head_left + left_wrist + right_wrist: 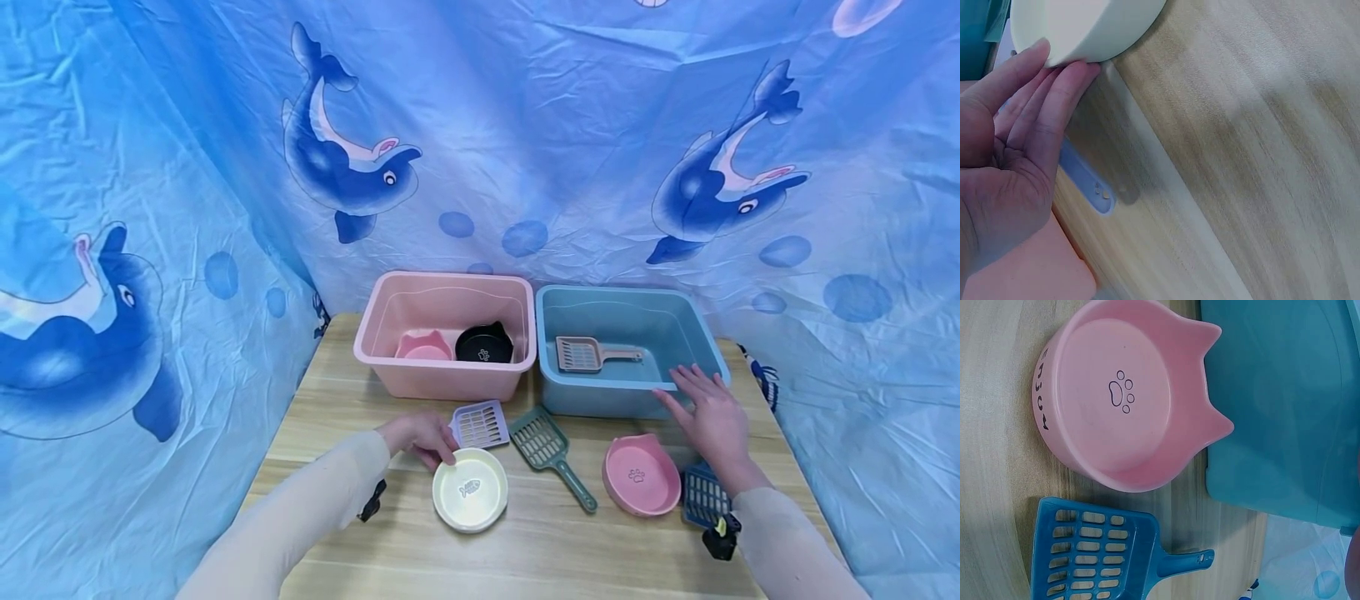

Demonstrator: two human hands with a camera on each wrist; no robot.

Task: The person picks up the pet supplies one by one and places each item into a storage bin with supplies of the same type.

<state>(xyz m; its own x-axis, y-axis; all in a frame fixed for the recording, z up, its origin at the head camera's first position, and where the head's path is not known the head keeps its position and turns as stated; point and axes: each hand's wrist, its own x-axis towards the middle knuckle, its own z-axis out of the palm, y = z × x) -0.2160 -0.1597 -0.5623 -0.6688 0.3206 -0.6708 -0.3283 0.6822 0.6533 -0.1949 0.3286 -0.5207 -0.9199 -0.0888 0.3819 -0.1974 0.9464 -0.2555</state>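
My left hand [427,437] pinches the rim of a round cream pet bowl [470,500] with a fishbone print, thumb on top and fingers beneath in the left wrist view. Behind that hand lies a lilac litter scoop [482,424], its handle [1088,181] passing below the fingers. My right hand [716,421] reaches over the front right rim of a blue litter box [600,400], fingers extended and holding nothing. Inside that box rests a greyish-pink litter scoop [579,355]. Under the right arm sit a pink cat-eared bowl [1113,394] and a blue litter scoop [1088,550].
At the back left stands a pink litter box [442,382] holding a pink bowl [424,346] and a black cat-eared bowl [483,342]. A green litter scoop [542,440] lies mid-table. Blue dolphin-print cloth [480,125] hangs behind and beside the wooden table [540,558].
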